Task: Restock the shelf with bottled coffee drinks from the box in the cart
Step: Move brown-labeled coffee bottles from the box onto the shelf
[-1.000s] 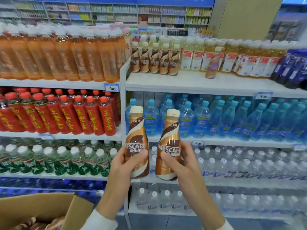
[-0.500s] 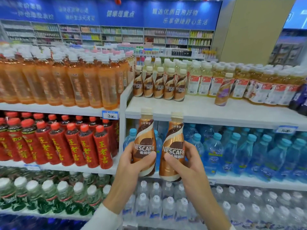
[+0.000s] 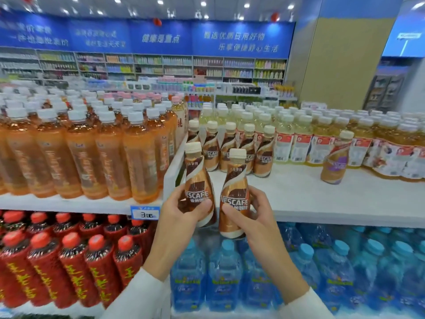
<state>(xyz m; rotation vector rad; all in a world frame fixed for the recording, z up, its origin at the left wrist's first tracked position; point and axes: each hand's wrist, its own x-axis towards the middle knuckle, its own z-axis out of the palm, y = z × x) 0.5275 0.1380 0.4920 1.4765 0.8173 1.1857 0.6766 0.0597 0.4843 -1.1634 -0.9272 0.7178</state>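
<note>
Holding two coffee bottles upright at the top shelf's (image 3: 310, 196) front edge: left hand (image 3: 181, 215) wrapped round the left bottle (image 3: 197, 183), right hand (image 3: 253, 217) round the right bottle (image 3: 234, 194), near but apart. Best to lift both bases over the lip and set them before the standing row (image 3: 230, 148), labels forward.

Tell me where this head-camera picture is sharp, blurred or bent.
Head view: sharpest at the centre, where the two held coffee bottles show readable labels; the orange bottles at left and the water bottles at lower right are soft and lean outward from wide-angle bending; the ceiling lights blow out as white spots.
</note>
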